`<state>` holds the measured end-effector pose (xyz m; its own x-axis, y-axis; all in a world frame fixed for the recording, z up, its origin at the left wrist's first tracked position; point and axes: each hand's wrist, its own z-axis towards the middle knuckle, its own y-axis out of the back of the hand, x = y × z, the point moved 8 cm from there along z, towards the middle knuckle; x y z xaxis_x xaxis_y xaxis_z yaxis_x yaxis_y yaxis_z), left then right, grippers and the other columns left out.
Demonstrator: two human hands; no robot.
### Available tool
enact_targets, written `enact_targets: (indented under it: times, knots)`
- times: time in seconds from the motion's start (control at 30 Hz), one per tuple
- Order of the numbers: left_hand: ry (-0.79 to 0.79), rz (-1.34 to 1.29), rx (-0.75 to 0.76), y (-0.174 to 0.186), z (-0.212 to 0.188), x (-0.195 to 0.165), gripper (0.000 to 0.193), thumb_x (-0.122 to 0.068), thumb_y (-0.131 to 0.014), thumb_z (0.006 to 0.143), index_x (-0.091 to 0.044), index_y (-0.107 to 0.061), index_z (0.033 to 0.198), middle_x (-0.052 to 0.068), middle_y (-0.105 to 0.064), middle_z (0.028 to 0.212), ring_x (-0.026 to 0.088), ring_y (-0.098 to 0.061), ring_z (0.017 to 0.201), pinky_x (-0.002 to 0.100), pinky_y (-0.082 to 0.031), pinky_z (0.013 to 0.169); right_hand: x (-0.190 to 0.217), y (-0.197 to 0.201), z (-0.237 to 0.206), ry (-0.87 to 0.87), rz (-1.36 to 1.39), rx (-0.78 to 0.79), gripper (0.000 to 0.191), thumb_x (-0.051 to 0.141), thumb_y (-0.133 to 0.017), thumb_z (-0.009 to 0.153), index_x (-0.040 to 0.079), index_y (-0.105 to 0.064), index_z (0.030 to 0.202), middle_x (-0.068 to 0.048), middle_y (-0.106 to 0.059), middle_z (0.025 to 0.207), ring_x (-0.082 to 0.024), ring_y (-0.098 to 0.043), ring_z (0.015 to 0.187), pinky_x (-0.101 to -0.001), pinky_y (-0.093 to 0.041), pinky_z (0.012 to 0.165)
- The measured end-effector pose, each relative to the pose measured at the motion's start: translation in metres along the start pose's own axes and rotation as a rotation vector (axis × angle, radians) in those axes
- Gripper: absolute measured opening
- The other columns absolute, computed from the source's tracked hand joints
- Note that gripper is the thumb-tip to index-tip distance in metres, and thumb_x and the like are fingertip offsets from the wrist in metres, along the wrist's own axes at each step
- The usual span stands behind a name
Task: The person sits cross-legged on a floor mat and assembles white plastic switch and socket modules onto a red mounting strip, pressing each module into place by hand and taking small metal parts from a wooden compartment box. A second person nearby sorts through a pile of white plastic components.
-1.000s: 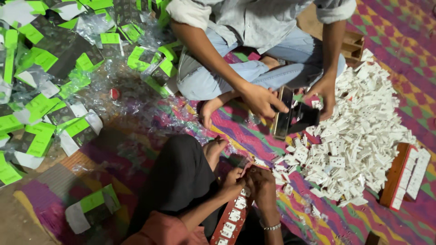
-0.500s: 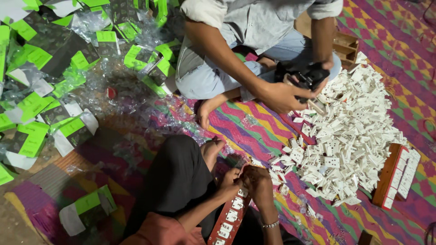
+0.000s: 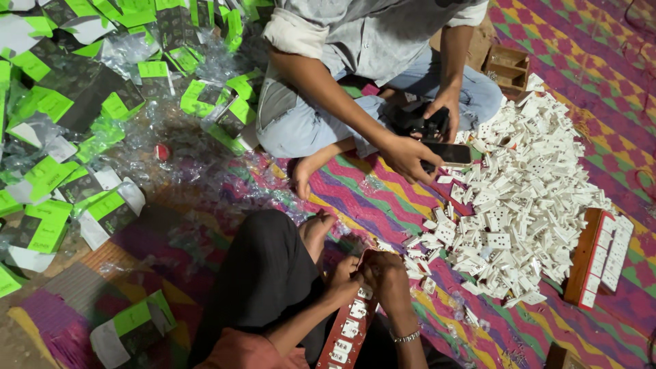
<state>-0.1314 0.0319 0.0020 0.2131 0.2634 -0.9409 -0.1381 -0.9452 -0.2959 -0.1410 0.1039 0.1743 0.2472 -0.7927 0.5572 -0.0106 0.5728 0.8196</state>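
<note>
Down at the bottom of the view, a long red strip (image 3: pixel 350 331) set with white socket pieces lay under the wearer's two hands, its upper end between them. Left hand (image 3: pixel 345 279) and right hand (image 3: pixel 384 275) were both closed on that upper end, fingers curled together over a white piece. Right of the strip spread a heap of white socket pieces (image 3: pixel 529 191) on the patterned mat (image 3: pixel 355 191). Beyond the strip, another person's hand (image 3: pixel 406 156) rested by a black phone (image 3: pixel 447 152).
</note>
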Motion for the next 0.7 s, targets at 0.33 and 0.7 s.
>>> enact_targets:
  times: [0.33,0.7]
  knots:
    - [0.088,-0.02,0.011,-0.001,-0.003,0.008,0.024,0.006,-0.053,0.088,0.001,-0.06,0.11,0.009,-0.071,0.088,0.01,-0.06,0.072,0.026,-0.045,0.061,0.008,0.003,-0.003,0.068,-0.044,-0.058,0.021,0.006,-0.076,0.077,0.001,-0.073,0.098,-0.014,-0.069,0.091,-0.034,-0.062,0.084,-0.0431,-0.05,0.077]
    - [0.011,-0.01,0.004,-0.001,-0.003,0.001,0.025,0.009,-0.052,0.085,0.002,-0.059,0.109,0.011,-0.073,0.095,0.014,-0.069,0.088,0.026,-0.052,0.076,0.02,-0.002,-0.005,0.155,-0.124,-0.204,0.025,0.007,-0.073,0.082,0.001,-0.071,0.106,-0.013,-0.066,0.09,-0.034,-0.057,0.084,-0.0438,-0.047,0.075]
